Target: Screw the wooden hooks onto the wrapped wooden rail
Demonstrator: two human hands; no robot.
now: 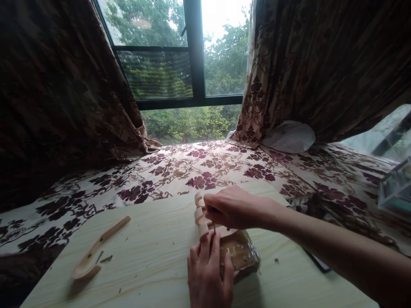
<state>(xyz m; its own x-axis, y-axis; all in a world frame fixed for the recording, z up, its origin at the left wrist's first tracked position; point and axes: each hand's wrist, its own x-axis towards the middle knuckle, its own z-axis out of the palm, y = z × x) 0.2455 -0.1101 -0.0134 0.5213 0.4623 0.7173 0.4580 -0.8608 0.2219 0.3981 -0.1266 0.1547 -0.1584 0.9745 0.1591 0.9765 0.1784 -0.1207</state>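
Observation:
My right hand (229, 207) is closed around a screwdriver, whose thin shaft (215, 228) points straight down; its handle is mostly hidden in the fist. Below it lies a pale wooden piece with curved, hook-like ends (199, 216), resting partly against a brown taped package (242, 252). With fingers pressed on the near end of the wooden piece, my left hand (210, 271) steadies it, fingertips on both sides of the screwdriver's tip. The tip itself is hidden between the fingers.
A separate curved wooden hook (96, 249) with dark holes lies on the left of the pale wooden board (144, 256). Beside it are a screw (99, 256) and a small dark piece (106, 259). Floral cloth (199, 162) spreads behind; a clear box (396, 188) stands right.

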